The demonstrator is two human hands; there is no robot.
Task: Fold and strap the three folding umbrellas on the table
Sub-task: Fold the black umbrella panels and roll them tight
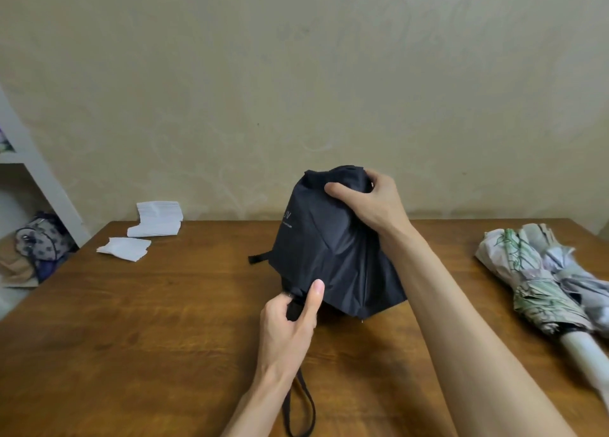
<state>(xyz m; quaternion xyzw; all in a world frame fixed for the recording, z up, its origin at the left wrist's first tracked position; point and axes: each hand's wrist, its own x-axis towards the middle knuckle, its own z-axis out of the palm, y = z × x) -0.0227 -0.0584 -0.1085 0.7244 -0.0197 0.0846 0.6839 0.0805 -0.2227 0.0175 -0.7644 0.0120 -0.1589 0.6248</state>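
A black folding umbrella (329, 248) stands collapsed over the middle of the wooden table (148, 321), its canopy loose and bunched. My left hand (290, 321) grips the black handle at the canopy's lower edge, thumb up against the fabric. My right hand (369, 202) grips the top of the canopy, fingers curled round the cloth. The closing strap tab (255, 258) sticks out at the left side. A black wrist loop (301, 407) hangs below my left wrist. At the right lie a green floral umbrella (540, 288) and a pale grey umbrella (580, 281), both loosely folded.
Two stacks of white paper sit at the table's far left: a taller one (158, 219) and a small one (123, 248). A white shelf (36, 173) with a patterned bag (41, 239) stands left of the table. A beige wall is close behind.
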